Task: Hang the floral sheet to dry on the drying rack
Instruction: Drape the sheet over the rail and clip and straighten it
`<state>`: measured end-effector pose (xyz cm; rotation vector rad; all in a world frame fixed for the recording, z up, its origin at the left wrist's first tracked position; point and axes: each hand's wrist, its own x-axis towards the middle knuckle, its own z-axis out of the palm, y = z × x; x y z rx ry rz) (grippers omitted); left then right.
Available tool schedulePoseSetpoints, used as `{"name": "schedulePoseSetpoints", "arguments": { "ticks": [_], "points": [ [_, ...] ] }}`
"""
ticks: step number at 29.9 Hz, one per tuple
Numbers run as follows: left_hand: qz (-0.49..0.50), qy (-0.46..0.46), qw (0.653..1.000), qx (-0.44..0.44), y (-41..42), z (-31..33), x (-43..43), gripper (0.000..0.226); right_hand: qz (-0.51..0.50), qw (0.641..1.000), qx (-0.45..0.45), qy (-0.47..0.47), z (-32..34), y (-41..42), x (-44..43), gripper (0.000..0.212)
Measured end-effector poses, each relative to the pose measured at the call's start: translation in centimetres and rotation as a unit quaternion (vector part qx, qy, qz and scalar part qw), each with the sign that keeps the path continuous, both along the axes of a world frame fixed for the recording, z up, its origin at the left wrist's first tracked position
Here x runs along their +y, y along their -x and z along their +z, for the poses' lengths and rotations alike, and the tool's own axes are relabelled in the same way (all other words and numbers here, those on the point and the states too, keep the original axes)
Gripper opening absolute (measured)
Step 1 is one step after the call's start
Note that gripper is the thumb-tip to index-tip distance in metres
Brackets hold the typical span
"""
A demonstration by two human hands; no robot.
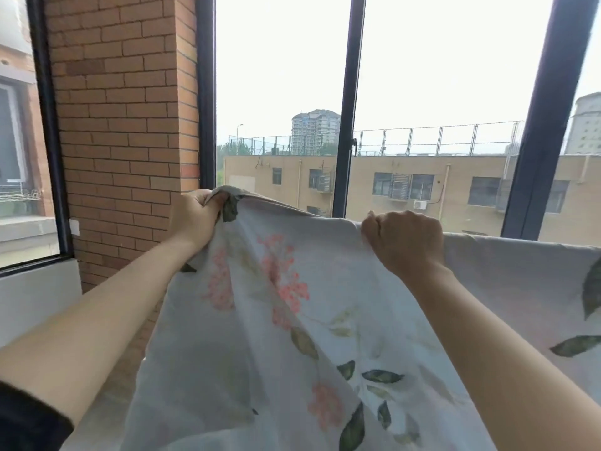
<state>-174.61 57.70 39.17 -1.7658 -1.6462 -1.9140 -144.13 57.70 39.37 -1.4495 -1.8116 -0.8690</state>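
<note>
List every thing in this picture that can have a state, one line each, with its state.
floral sheet: held up, top edge stretched between both hands, the rest hanging down; its far right part runs level, and what supports it is hidden.
left hand: grips the sheet's bunched corner.
right hand: fingers curled over the sheet's top edge, gripping it.
window: appears shut.

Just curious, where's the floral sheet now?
Head view: the floral sheet hangs centrally before the window, its top edge gripped by the left hand and right hand.

Red brick pillar point(123, 125), dark-framed windows point(348, 102), hazy daylight, tan building point(422, 180) outside
</note>
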Motion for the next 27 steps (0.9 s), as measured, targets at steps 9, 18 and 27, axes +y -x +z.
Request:
{"name": "schedulePoseSetpoints", "arguments": {
  "ticks": [9,18,27],
  "points": [
    [-0.182,0.223,0.957,0.035,-1.6,-3.8,10.9,0.049,-0.066,0.997,0.021,-0.042,-0.7,0.0,1.4,0.064],
    [-0.433,0.264,0.845,-0.168,-2.4,-11.7,12.7,0.052,-0.073,0.993,0.089,-0.026,-0.7,1.2,2.6,0.053],
    [-0.456,0.271,0.814,-0.236,-1.4,-13.8,9.8,0.034,-0.076,0.992,0.102,-0.022,-1.2,2.8,1.5,0.051]
  ]
}}
